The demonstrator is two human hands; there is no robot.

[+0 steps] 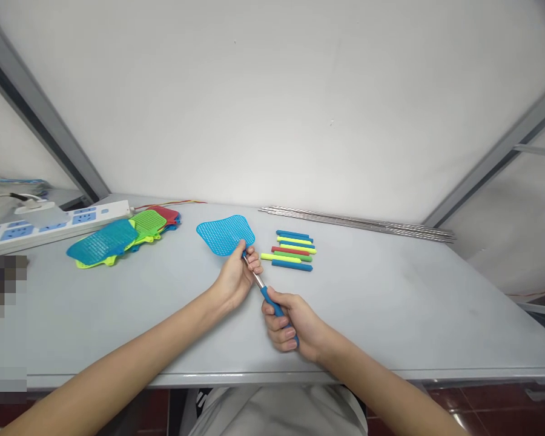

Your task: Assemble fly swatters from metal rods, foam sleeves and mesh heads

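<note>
A blue fly swatter [226, 235] with a perforated head is held above the table between both hands. My left hand [238, 274] is closed around its neck, thumb pressed just below the head. Between the hands a short stretch of metal rod [258, 280] shows. My right hand [293, 324] wraps round the blue handle [272, 301] at the rod's lower end. Just beyond the hands, several loose handles [293, 250] in blue, yellow, red and green lie side by side on the table.
Several loose swatter heads [104, 242] in blue, yellow, green and red overlap at the left, beside a white power strip [113, 211]. A bundle of thin metal rods [358, 221] lies along the wall at the back right. Grey frame posts [45, 100] flank the table [381, 315].
</note>
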